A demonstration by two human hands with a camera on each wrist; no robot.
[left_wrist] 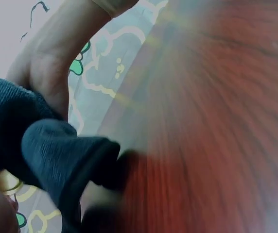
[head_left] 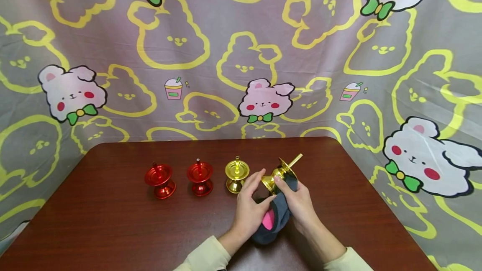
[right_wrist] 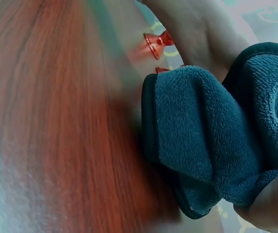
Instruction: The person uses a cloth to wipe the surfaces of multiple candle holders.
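Observation:
A gold candle holder (head_left: 279, 175) is tilted between both hands, its spike pointing up and right. My right hand (head_left: 301, 202) grips its stem, thumb in front, with a dark grey cloth (head_left: 280, 214) bunched against the palm. The left hand (head_left: 248, 206) holds the base edge with its fingers, while its thumb lies by the cloth, near a pink patch (head_left: 268, 219). In the right wrist view the cloth (right_wrist: 192, 126) hangs in folds and hides most of the fingers. A sliver of gold base (left_wrist: 8, 182) shows in the left wrist view.
Upright on the brown table (head_left: 124, 229), left of the hands, stand another gold candle holder (head_left: 237, 172) and two red ones, the nearer red holder (head_left: 200, 175) and the far-left red holder (head_left: 161, 179). A patterned curtain (head_left: 211, 66) surrounds the table's back and sides.

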